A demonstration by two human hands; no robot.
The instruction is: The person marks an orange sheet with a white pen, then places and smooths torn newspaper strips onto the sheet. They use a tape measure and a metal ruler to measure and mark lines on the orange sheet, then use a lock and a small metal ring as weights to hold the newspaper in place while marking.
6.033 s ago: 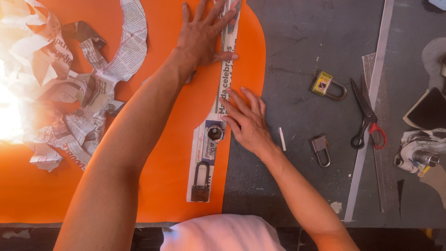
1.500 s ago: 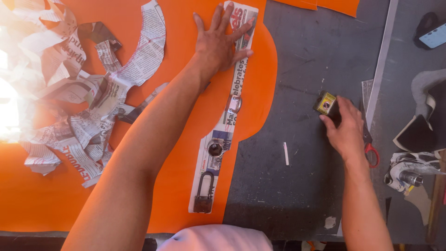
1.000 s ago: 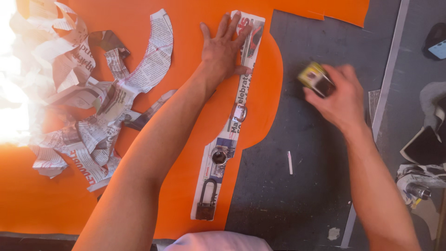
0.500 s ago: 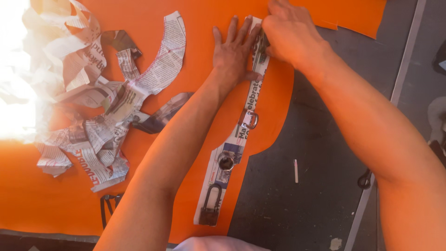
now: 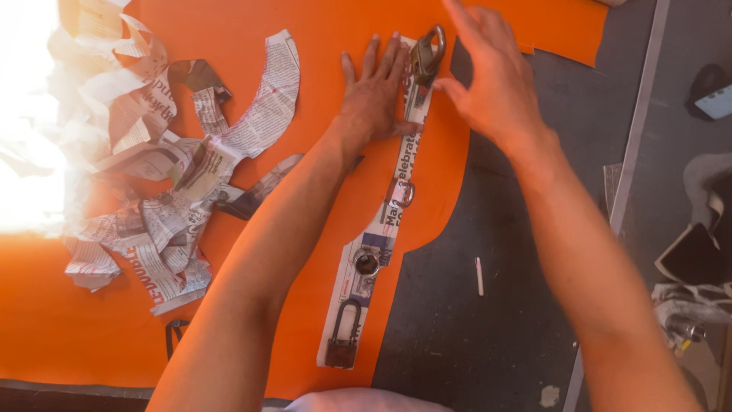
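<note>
A long newspaper strip (image 5: 385, 229) lies on the orange fabric (image 5: 320, 91) along its curved cut edge. My left hand (image 5: 374, 95) presses flat on the strip's upper end, fingers spread. A brass padlock (image 5: 425, 57) rests on the top of the strip, right beside those fingertips. My right hand (image 5: 496, 80) hovers just to the right of this padlock, fingers apart and holding nothing. Further down the strip sit two small metal rings (image 5: 402, 192) (image 5: 367, 262) and a dark padlock (image 5: 343, 345) at the lower end.
Cut newspaper scraps (image 5: 152, 183) are heaped on the fabric at the left, in strong glare. On the dark table (image 5: 473, 336) lie a white chalk stick (image 5: 479, 276) and a long metal ruler (image 5: 637, 137). Odd items sit at the right edge.
My right hand picked up the brass padlock from the table at the right, carried it to the top of the strip and let go of it there. The left hand stayed pressed down.
</note>
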